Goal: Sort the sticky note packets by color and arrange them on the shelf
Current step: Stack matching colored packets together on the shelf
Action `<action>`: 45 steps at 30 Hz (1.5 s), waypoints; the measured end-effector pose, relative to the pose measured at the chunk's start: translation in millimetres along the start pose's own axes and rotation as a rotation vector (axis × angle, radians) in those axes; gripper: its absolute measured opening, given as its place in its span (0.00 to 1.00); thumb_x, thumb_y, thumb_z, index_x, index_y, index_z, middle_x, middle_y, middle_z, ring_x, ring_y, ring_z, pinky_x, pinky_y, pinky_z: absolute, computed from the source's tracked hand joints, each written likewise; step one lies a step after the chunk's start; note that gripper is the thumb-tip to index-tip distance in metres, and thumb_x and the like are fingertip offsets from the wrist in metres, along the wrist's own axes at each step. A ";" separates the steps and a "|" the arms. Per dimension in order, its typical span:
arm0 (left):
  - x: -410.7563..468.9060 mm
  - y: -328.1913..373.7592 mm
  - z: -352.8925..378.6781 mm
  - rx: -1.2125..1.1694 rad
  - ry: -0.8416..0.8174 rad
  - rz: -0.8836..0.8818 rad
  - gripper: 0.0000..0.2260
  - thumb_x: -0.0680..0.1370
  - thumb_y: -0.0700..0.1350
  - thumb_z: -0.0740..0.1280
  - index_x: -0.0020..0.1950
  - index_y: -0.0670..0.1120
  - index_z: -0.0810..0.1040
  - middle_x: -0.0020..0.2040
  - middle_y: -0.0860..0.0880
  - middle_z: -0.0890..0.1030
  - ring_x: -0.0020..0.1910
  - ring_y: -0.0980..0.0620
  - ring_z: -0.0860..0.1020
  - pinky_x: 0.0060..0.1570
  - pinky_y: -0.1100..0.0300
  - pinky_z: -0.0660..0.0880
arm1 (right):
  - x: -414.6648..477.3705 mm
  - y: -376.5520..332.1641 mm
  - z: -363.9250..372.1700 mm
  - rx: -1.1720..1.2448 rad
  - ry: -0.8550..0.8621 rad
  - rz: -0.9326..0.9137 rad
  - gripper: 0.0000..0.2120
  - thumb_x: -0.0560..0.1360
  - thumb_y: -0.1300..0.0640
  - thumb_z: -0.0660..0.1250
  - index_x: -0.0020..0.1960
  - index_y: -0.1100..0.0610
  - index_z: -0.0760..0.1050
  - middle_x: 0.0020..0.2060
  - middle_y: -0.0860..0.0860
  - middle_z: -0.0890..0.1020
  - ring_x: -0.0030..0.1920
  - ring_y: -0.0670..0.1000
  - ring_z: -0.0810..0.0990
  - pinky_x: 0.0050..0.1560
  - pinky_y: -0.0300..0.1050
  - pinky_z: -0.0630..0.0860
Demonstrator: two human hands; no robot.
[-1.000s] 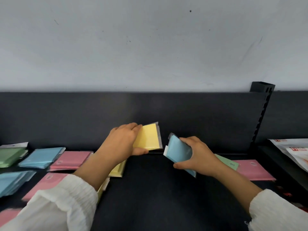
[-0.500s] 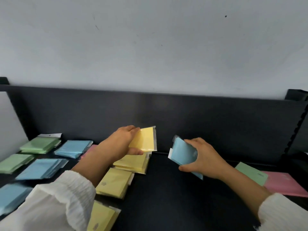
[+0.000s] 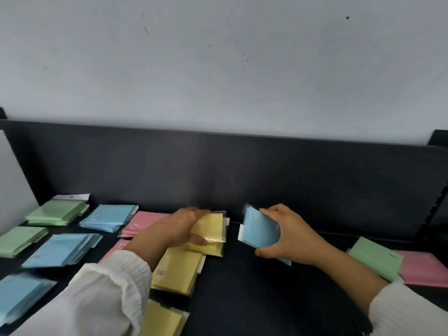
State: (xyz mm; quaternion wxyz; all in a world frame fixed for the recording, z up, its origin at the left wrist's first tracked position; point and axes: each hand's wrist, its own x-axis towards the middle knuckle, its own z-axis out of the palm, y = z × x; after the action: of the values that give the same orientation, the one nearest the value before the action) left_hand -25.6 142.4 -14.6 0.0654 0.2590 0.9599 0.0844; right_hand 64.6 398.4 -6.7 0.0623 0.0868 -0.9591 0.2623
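Observation:
My left hand (image 3: 178, 229) holds a yellow packet (image 3: 211, 226) low over the rear yellow pile (image 3: 213, 248), thumb under its edge and fingers on top. Two more yellow piles, one (image 3: 177, 270) in the middle and one (image 3: 162, 321) nearest me, lie in a column. My right hand (image 3: 288, 236) grips a blue packet (image 3: 260, 232), tilted above the dark shelf (image 3: 242, 299). Green piles (image 3: 55, 212), blue piles (image 3: 109, 217) and a pink pile (image 3: 143, 220) lie sorted at the left.
A loose green packet (image 3: 375, 258) overlaps a pink packet (image 3: 426, 267) at the right. The shelf's black back panel (image 3: 218, 170) rises behind everything, with a slotted upright (image 3: 438, 204) at the far right and a pale wall above.
My left hand has lowered the yellow packet down onto the rear yellow pile. The view has swung left. My right hand still holds the blue packet in about the same place.

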 end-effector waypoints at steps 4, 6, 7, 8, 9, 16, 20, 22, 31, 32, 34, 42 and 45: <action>2.9 -6.1 15.0 -0.055 -0.097 -0.029 0.33 0.73 0.55 0.69 0.75 0.54 0.58 0.76 0.49 0.56 0.74 0.48 0.58 0.70 0.56 0.57 | 0.5 0.2 5.2 0.002 -0.001 -0.008 0.49 0.57 0.38 0.75 0.73 0.50 0.60 0.57 0.38 0.64 0.58 0.40 0.65 0.57 0.35 0.64; 0.1 -5.8 11.6 -0.033 -0.075 0.013 0.31 0.74 0.53 0.69 0.74 0.53 0.62 0.78 0.49 0.50 0.76 0.47 0.50 0.72 0.54 0.52 | 0.3 -0.4 6.2 -0.003 0.003 -0.015 0.49 0.57 0.38 0.76 0.73 0.50 0.61 0.57 0.38 0.63 0.57 0.39 0.65 0.56 0.34 0.63; -3.2 -5.2 7.7 -0.046 -0.040 0.030 0.28 0.74 0.51 0.69 0.72 0.52 0.65 0.78 0.49 0.49 0.76 0.47 0.48 0.73 0.54 0.52 | 0.3 -1.8 6.3 -0.006 0.003 -0.021 0.49 0.57 0.38 0.76 0.73 0.50 0.60 0.56 0.38 0.63 0.57 0.39 0.65 0.55 0.34 0.63; -6.9 -4.5 3.6 -0.066 0.013 0.046 0.26 0.74 0.49 0.69 0.71 0.52 0.67 0.78 0.49 0.50 0.76 0.48 0.49 0.73 0.53 0.53 | 0.3 -3.2 6.1 -0.009 0.002 -0.026 0.49 0.57 0.38 0.76 0.73 0.50 0.60 0.56 0.38 0.63 0.57 0.40 0.66 0.56 0.34 0.63; -12.1 -3.7 -0.6 -0.077 0.074 0.059 0.23 0.75 0.47 0.69 0.70 0.51 0.69 0.77 0.49 0.53 0.76 0.49 0.52 0.73 0.54 0.55 | 0.5 -5.2 6.3 -0.010 -0.002 -0.033 0.49 0.57 0.38 0.76 0.73 0.50 0.60 0.57 0.38 0.63 0.57 0.40 0.66 0.56 0.35 0.64; -66.3 -15.0 -18.4 0.032 0.356 0.014 0.15 0.77 0.39 0.64 0.64 0.48 0.76 0.69 0.49 0.70 0.68 0.52 0.68 0.67 0.62 0.61 | 2.3 -27.5 16.9 0.034 -0.008 -0.136 0.50 0.56 0.38 0.76 0.73 0.50 0.60 0.56 0.38 0.64 0.56 0.40 0.65 0.55 0.35 0.63; -105.3 -34.3 -18.1 0.075 0.389 -0.060 0.14 0.79 0.40 0.62 0.64 0.46 0.76 0.68 0.48 0.72 0.68 0.50 0.69 0.66 0.64 0.59 | 4.1 -49.7 27.9 0.068 -0.009 -0.186 0.50 0.56 0.38 0.76 0.72 0.51 0.61 0.56 0.39 0.64 0.57 0.41 0.66 0.56 0.37 0.64; -121.5 -44.9 -17.1 0.073 0.392 -0.081 0.14 0.79 0.40 0.62 0.64 0.46 0.76 0.67 0.49 0.73 0.67 0.51 0.70 0.66 0.64 0.60 | 5.4 -63.3 32.7 0.075 -0.007 -0.204 0.49 0.56 0.38 0.76 0.72 0.52 0.61 0.56 0.40 0.64 0.57 0.41 0.67 0.56 0.37 0.64; -172.0 -116.4 -14.7 -0.006 0.433 -0.079 0.12 0.77 0.41 0.65 0.60 0.46 0.79 0.61 0.50 0.78 0.61 0.52 0.75 0.62 0.66 0.66 | 25.4 -134.0 65.9 -0.019 -0.024 -0.215 0.45 0.55 0.38 0.76 0.68 0.49 0.65 0.53 0.40 0.64 0.54 0.42 0.68 0.53 0.38 0.66; -175.1 -129.1 -15.8 -0.012 0.443 -0.074 0.12 0.77 0.41 0.65 0.60 0.46 0.79 0.61 0.51 0.78 0.61 0.53 0.75 0.61 0.68 0.65 | 30.3 -144.3 72.1 -0.034 -0.022 -0.204 0.46 0.55 0.37 0.76 0.69 0.50 0.64 0.54 0.40 0.64 0.55 0.42 0.67 0.54 0.39 0.67; -181.1 -156.5 -20.1 -0.024 0.459 -0.060 0.13 0.77 0.42 0.65 0.61 0.47 0.78 0.61 0.51 0.78 0.61 0.53 0.75 0.60 0.68 0.65 | 41.2 -165.1 86.4 -0.056 -0.019 -0.188 0.48 0.55 0.36 0.75 0.70 0.51 0.63 0.54 0.40 0.64 0.55 0.43 0.68 0.54 0.39 0.68; -183.3 -261.2 -37.6 -0.083 0.498 0.005 0.13 0.77 0.42 0.65 0.61 0.48 0.78 0.58 0.50 0.79 0.58 0.50 0.76 0.59 0.61 0.69 | 86.3 -239.8 138.8 -0.168 -0.060 -0.115 0.40 0.59 0.39 0.75 0.66 0.52 0.68 0.54 0.46 0.68 0.54 0.46 0.70 0.54 0.39 0.70; -178.6 -282.8 -40.4 -0.098 0.479 0.028 0.15 0.77 0.43 0.64 0.64 0.48 0.76 0.62 0.50 0.77 0.62 0.51 0.73 0.62 0.63 0.65 | 104.3 -256.5 151.8 -0.192 -0.067 -0.062 0.40 0.62 0.43 0.75 0.69 0.53 0.66 0.57 0.47 0.68 0.56 0.48 0.70 0.57 0.39 0.68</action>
State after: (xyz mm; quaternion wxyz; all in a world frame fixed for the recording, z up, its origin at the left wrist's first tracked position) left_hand -16.8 -194.4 -15.9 -0.1526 0.2413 0.9392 0.1907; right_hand 2.5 89.1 7.0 0.0464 0.1187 -0.9781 0.1643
